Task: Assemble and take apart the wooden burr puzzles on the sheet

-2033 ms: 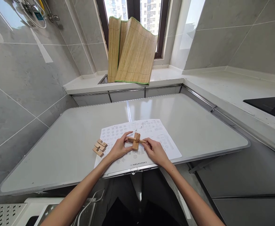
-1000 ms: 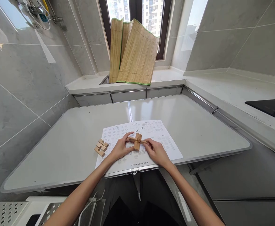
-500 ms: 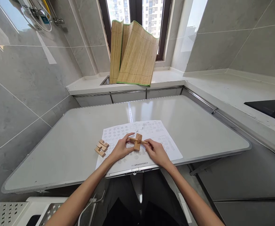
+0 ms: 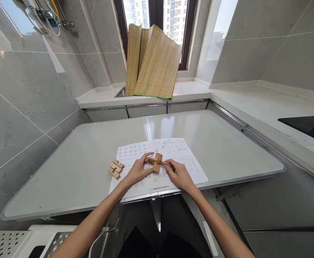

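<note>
Over the printed sheet (image 4: pixel 190 168), both hands hold a small cluster of interlocking wooden puzzle pieces (image 4: pixel 157 165), one block lying lengthwise and others crossing it. My left hand (image 4: pixel 139 170) grips the cluster's left side, thumb at the lower end of the block and fingers by the crosspiece. Fingertips of my right hand (image 4: pixel 178 173) pinch the crosspiece's right end. To the left, several notched wooden pieces (image 4: pixel 116 169) lie beside one another, partly at the sheet's left edge. The joint inside the cluster is too small to make out.
A white folding table (image 4: pixel 73 168) carries the sheet. Behind it, a folded bamboo mat (image 4: pixel 157 64) stands on the white counter (image 4: pixel 197 87) before the window. A black cooktop (image 4: pixel 309 127) is set in the right counter. A perforated white rack (image 4: pixel 9 240) sits at lower left.
The hands and the wooden cluster keep nearly the same pose. The whole view has shifted very slightly; the loose pieces lie where they were.
</note>
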`<action>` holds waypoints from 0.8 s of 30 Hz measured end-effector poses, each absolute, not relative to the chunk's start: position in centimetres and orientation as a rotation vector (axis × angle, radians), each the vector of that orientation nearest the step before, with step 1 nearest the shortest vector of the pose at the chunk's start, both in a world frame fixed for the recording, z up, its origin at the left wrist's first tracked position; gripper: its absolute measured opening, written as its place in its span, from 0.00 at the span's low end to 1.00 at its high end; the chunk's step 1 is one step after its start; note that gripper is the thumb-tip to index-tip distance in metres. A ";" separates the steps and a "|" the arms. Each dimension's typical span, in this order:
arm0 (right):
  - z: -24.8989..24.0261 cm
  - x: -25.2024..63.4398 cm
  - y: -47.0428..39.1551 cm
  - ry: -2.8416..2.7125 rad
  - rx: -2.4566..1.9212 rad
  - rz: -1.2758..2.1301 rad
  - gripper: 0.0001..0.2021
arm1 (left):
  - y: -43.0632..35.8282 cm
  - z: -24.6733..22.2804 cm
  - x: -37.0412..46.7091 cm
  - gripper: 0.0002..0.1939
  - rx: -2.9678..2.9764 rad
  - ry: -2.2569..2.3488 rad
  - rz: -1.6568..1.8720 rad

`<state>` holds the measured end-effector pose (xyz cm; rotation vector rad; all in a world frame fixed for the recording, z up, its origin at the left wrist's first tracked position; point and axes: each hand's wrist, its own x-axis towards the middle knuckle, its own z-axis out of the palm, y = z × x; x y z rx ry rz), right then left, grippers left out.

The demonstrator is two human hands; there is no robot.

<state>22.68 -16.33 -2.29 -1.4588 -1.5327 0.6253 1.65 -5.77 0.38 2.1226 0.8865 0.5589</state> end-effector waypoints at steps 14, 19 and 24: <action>-2.2 22.6 -16.4 -1.516 -1.449 0.648 0.13 | -5.9 0.5 1.6 0.35 2.143 0.889 0.561; -2.2 22.6 -16.4 -1.520 -1.453 0.640 0.14 | -5.8 0.4 1.7 0.35 2.160 0.892 0.564; -2.2 22.6 -16.4 -1.521 -1.451 0.639 0.13 | -5.9 0.5 1.8 0.35 2.155 0.894 0.566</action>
